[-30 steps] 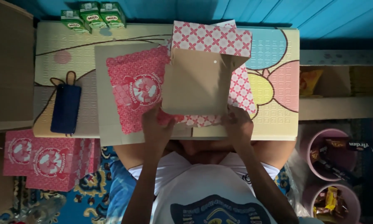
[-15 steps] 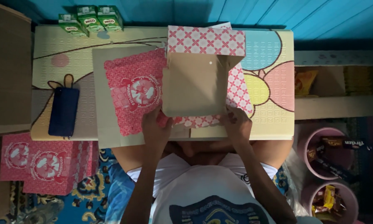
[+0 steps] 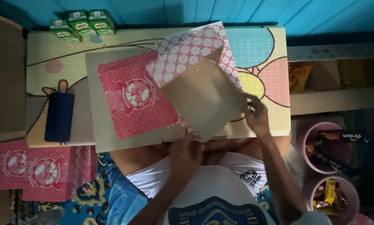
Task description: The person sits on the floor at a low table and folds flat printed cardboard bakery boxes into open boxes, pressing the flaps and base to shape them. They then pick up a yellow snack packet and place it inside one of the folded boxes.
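Two hands hold one half-folded box (image 3: 203, 89) over the low table (image 3: 53, 54). It is tilted, brown inside, pink and white outside. The left hand (image 3: 186, 156) grips its near corner; the right hand (image 3: 257, 116) pinches its right edge. One flat pink sheet (image 3: 133, 100) lies beside it. Three green drink cartons (image 3: 82, 24) stand at the far edge. One dark pouch (image 3: 59, 117) lies at the left end. Two pink tubs (image 3: 326, 146) hold snacks.
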